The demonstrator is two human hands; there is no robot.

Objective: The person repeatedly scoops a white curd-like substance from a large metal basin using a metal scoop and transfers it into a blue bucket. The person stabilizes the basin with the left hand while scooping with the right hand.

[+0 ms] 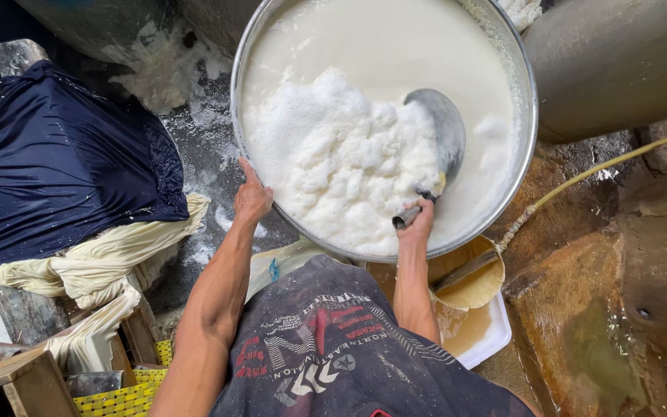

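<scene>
The right hand [420, 218] is curled tight around the short tubular handle of a metal ladle [440, 139], fingers wrapped fully about it at the near rim of the basin. The ladle's broad grey bowl lies tilted in the white liquid [395, 46], its edge pushed against a thick mound of white foam [337, 158] that fills the near-left half of the vessel. The left hand [252, 197] rests on the outside of the large round steel basin [525, 85] — fingers pressed together flat against the rim, thumb raised along the edge.

Just below the basin, partly hidden by the right forearm and the person's dark printed shirt [333, 347], sits a yellowish bowl [472, 286] over a white rectangular tray [488, 336] holding murky liquid. A thin yellow hose [604, 166] runs from the far right down toward that bowl. To the left, a dark navy cloth [63, 162] is draped over a wooden post, with cream-coloured cloth [102, 266] bunched and hanging beneath it, and a yellow woven basket [125, 398] shows at the bottom edge beside wooden blocks.

The ground is wet, stained brown concrete [580, 309] on the right — splashed with white residue on the left. Large grey metal drums [619, 62] crowd close behind the basin.
</scene>
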